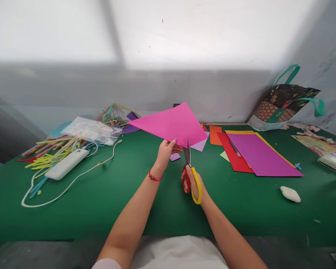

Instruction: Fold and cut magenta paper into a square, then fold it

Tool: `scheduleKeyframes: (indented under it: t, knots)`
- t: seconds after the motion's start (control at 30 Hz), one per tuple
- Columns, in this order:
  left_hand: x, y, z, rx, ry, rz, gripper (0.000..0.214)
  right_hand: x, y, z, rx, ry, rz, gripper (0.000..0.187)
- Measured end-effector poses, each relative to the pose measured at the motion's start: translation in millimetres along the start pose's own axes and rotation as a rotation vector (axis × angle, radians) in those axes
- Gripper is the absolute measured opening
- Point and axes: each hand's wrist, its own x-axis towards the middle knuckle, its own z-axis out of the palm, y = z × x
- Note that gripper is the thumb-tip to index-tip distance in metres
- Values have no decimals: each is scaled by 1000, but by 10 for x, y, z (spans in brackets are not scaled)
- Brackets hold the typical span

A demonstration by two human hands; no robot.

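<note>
A bright pink sheet of paper (169, 122) is held up above the green table, tilted so that one corner points left. My left hand (168, 151) pinches its lower edge between thumb and fingers. In my right hand (194, 182) is a pair of scissors (196, 186) with one red and one yellow handle loop. The scissor blades point up and meet the paper's lower edge, just right of my left fingers. Whether the blades have cut into it I cannot tell.
Left on the green table (123, 209) lie a white power bank (67, 163) with a cable, colourful pipe cleaners (49, 158) and a plastic bag (91, 130). To the right are purple sheets (268, 157), a red sheet (236, 158), a pen (235, 148), a white case (290, 194) and a patterned bag (282, 106).
</note>
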Motion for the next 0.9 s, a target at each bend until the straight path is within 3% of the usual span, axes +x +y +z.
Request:
scheduleKeyframes:
  t: [0.17,0.47,0.57,0.73,0.9]
  knots:
    - [-138,-46,48,15,-4,14,31,-121,-45,-91,-14,-11,31,51]
    - [-53,-89,-152,113,-122,-35,38,-66,-143,-239,-174,-117,91,57]
    - [0,-113,-201,113,-77,-31,35,56,-157,-233,-196,-156,105,58]
    - [28,-152,-250,51,100,40,24,190,-145,-182,-222,-147,115,58]
    - [28,-161,-250,23,41,49,23,122,-171,-218,-184,-187,104,58]
